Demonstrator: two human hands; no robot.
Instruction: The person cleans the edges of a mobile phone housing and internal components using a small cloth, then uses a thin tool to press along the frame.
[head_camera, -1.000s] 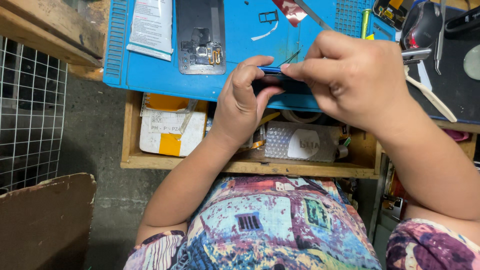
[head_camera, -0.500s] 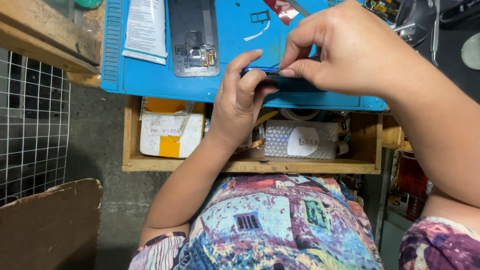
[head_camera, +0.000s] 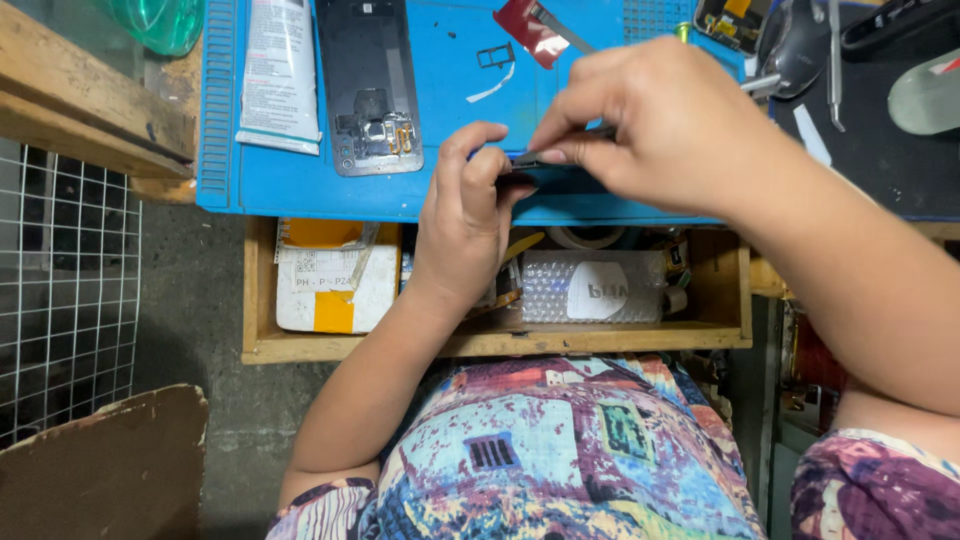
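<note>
Left hand and right hand both pinched shut on a dark phone part — held just above the blue repair mat's near edge. Best gripped by edges — steady, light pressure.

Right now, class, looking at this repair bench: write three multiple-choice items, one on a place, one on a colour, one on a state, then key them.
1. Where does the opened phone back lie?
A. on the mat, left of the hands
B. in the drawer
C. on the floor

2. What colour is the work mat?
A. red
B. blue
C. white

3. How is the wooden drawer under the bench?
A. shut
B. removed
C. pulled open

Answers: 1 A, it rests on the mat beside a white tube. 2 B, its bare surface is blue. 3 C, its contents show below the left hand and right hand.
</note>
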